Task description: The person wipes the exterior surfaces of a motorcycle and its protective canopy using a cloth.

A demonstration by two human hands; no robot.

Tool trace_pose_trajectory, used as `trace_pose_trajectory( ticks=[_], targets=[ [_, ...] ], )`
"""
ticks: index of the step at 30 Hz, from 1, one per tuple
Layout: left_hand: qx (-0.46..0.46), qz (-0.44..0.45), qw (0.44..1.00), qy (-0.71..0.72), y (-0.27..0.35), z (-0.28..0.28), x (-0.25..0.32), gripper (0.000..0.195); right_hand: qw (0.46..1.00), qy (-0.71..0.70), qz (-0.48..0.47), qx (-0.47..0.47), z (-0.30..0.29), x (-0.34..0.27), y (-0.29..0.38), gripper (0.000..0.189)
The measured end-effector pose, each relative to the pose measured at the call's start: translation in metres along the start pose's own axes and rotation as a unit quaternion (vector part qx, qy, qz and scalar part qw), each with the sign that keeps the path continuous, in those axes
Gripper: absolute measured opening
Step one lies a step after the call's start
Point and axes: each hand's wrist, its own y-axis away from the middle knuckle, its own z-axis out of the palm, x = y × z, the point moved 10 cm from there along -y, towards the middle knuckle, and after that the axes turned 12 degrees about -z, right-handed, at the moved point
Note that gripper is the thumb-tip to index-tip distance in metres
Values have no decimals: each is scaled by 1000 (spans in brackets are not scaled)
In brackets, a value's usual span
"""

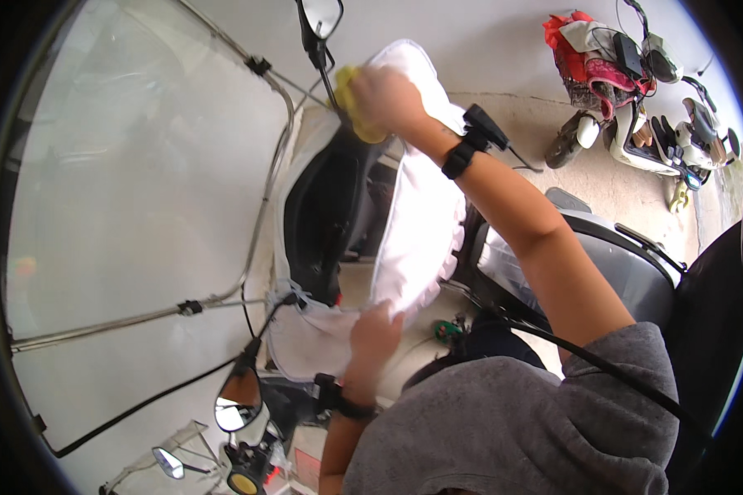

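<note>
My right hand (389, 99) grips a yellow cloth (353, 105) beside the stem of the upper rear-view mirror (322, 18). The cloth lies at the top of a white padded scooter cover (418, 229) with a ruffled edge. My left hand (374, 337) touches the cover's lower part; motion blur hides whether its fingers pinch the fabric. Between the cover's sides shows the scooter's black front panel (322, 210). A second rear-view mirror (238, 396) stands to the left of my left hand.
A large clear windshield (130, 173) in a metal tube frame (272, 167) fills the left. Another scooter (644, 136) with a loaded basket (585, 90) is parked at upper right. A glossy grey case (619, 266) is beneath my right arm. A black cable (607, 365) crosses my shirt. More vehicle parts, including a small mirror (168, 463), appear at lower left.
</note>
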Motion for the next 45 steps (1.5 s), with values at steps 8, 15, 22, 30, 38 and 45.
trace_pose_trajectory(
  ticks=[8,15,22,30,38,45],
  targets=[
    [-37,-67,997,25,24,12,-13,36,996,13,-29,89,45,-104,105,26],
    [-35,-77,996,39,51,9,-33,34,960,-100,-249,-86,96,-214,211,29],
    [-82,-121,986,85,67,8,-50,34,995,87,-54,-3,23,-53,147,31],
    [-162,-59,983,66,73,63,-65,34,924,341,-29,-170,-17,125,378,24],
    [-195,13,978,79,57,87,-42,34,760,596,214,-148,-288,168,477,24],
    [-202,74,971,106,65,101,-25,34,618,665,419,21,-403,79,674,37]
  ],
)
